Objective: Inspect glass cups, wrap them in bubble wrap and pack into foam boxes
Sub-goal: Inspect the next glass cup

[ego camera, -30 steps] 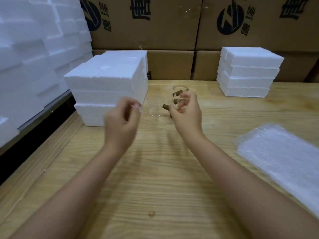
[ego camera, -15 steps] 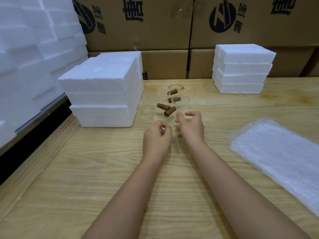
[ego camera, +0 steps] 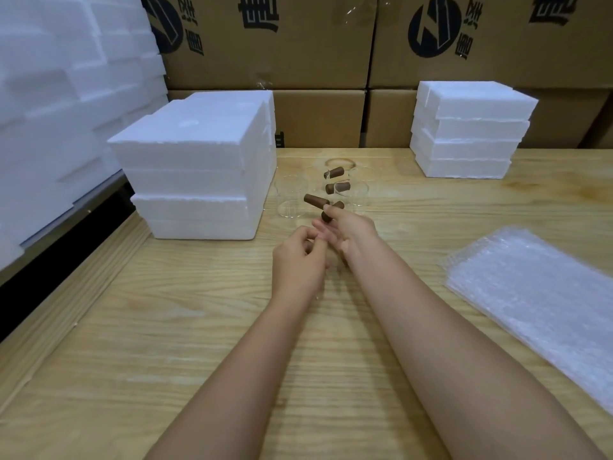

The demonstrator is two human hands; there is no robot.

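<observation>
**Foam boxes** (ego camera: pixel 199 167): stacked on the counter (ego camera: pixel 199 327), just left of the cups (ego camera: pixel 337 187).
**Left hand** (ego camera: pixel 298 260): on the near side of the cups, fingers curled, nothing seen in them.
**Cups:** clear glass with brown handles, unwrapped, clustered mid-counter.
**Right hand** (ego camera: pixel 351 230): fingertips on the nearest cup's handle; whether they pinch it cannot be told.
**Bubble wrap** (ego camera: pixel 537 300): sheets lying well right of the cups.
**Step, as judged:** picking up a cup to inspect.
**Next move calls for:** a secure grip, then a lift clear of the neighbouring cups.
</observation>
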